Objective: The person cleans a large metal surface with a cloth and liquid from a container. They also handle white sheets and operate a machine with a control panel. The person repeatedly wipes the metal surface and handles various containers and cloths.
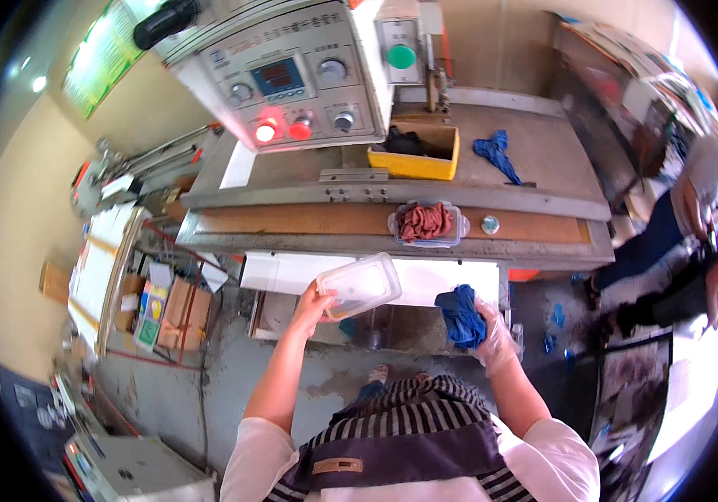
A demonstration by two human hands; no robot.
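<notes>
**Editor:** What do the hands hold?

**Photographer:** The left hand (pixel 312 308) grips a shallow, clear plastic piece (pixel 362 286) by its near left corner; whether it is a tub or a lid, I cannot tell. The right hand (pixel 498 338), in a thin see-through glove, clutches a bunched blue cloth (pixel 462 316).

**Editor:** How is such a hold best handled?

**Photographer:** In my judgement, with a light, steady pinch: thin plastic probably flexes under a hard squeeze, and a one-corner grip could let it tip. The cloth seems best gathered into the palm, its loose folds clear of the edges.

**Editor:** And where does each item lie?

**Photographer:** The clear piece tilts just right of the left hand, well apart from the right. The cloth hangs at the right hand's left side. Behind both runs a white ledge (pixel 442 283). Farther off, a clear box (pixel 431 243) holds a reddish cloth (pixel 426 221), with a small round container (pixel 490 224) to its right. Beyond sit a yellow bin (pixel 411 166) and, far right, another blue cloth (pixel 497 153).
</notes>
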